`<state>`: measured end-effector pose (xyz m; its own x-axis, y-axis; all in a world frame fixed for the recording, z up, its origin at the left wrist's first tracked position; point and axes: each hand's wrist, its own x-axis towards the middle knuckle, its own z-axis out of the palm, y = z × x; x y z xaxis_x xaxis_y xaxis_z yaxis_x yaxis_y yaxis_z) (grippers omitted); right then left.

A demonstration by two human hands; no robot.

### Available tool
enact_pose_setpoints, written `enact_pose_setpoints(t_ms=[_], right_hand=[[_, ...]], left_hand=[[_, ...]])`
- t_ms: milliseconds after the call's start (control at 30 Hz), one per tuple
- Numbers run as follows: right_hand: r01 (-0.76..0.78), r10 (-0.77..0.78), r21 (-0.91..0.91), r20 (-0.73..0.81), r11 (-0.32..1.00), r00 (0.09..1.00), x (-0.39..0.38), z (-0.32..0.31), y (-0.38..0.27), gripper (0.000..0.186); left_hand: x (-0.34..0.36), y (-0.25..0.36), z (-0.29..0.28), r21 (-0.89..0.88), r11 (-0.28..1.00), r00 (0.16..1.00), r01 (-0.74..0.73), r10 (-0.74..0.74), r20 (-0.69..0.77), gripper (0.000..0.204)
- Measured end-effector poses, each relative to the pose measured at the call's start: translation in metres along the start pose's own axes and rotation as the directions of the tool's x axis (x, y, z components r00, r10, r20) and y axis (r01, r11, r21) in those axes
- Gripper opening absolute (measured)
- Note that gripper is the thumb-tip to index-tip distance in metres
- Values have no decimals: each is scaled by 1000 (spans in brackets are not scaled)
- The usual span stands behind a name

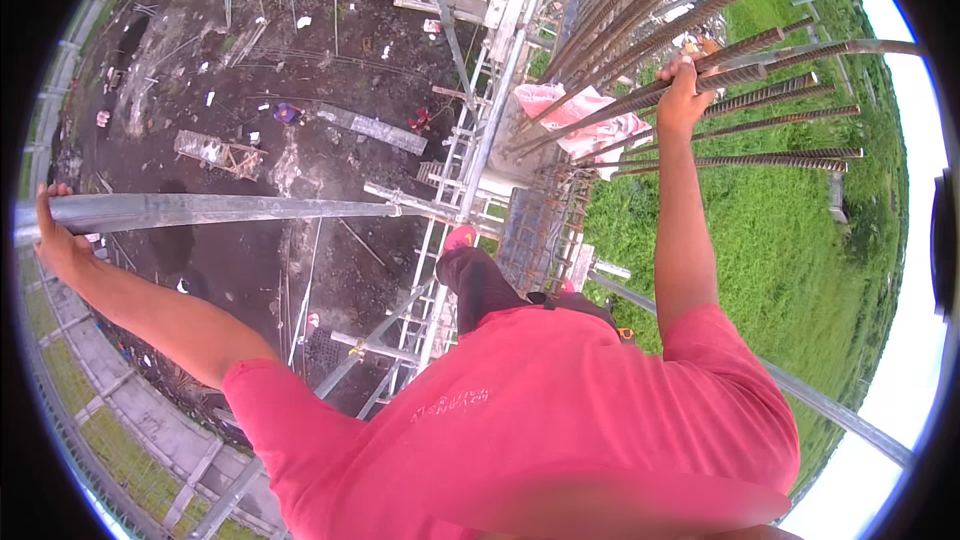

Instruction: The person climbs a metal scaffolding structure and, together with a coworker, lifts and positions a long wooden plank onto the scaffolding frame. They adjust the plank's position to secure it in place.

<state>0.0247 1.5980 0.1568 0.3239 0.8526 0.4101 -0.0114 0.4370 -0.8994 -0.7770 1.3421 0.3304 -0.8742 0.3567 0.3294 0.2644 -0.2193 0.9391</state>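
My left hand (62,238) is stretched far out to the left, its fingers closed round a grey metal scaffold pipe (230,209). The pipe runs from there toward the scaffold beside my legs. On the right, my right hand (684,98) grips a ribbed steel rebar (738,78), one of several brown bars rising from a column. Its fingertips show over the bar's far side. A pinkish-white sack (575,115) lies among the bars, just left of my right hand.
A drop lies below, down to dark muddy ground (240,270) with planks, debris and small figures. My pink shoe (461,238) is beside the ladder-like scaffold frame (440,285). Long rebar ends jut out at right. Another pipe (840,413) crosses behind my right side, above grass (760,240).
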Motion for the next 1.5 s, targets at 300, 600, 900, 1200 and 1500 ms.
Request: enact_pose_setpoints(t_ms=[300,600,900,1200,1500], right_hand=[[-36,37,22,-57,999,998,2,13,-5,8],[-28,22,-36,-155,999,988,2,17,0,5],[53,-70,-127,-135,990,988,3,19,4,20],[-35,27,-202,-41,979,999,-1,16,-5,39],[-364,690,-918,-160,159,706,-102,-12,-4,78]], left_hand=[[-24,12,18,51,981,955,-188,194,-223,26],[-53,17,52,127,965,863,-229,262,-432,34],[-55,17,53,130,952,880,-277,305,-364,34],[-61,16,56,170,946,861,-277,322,-392,34],[-76,24,78,259,934,820,-245,342,-458,35]])
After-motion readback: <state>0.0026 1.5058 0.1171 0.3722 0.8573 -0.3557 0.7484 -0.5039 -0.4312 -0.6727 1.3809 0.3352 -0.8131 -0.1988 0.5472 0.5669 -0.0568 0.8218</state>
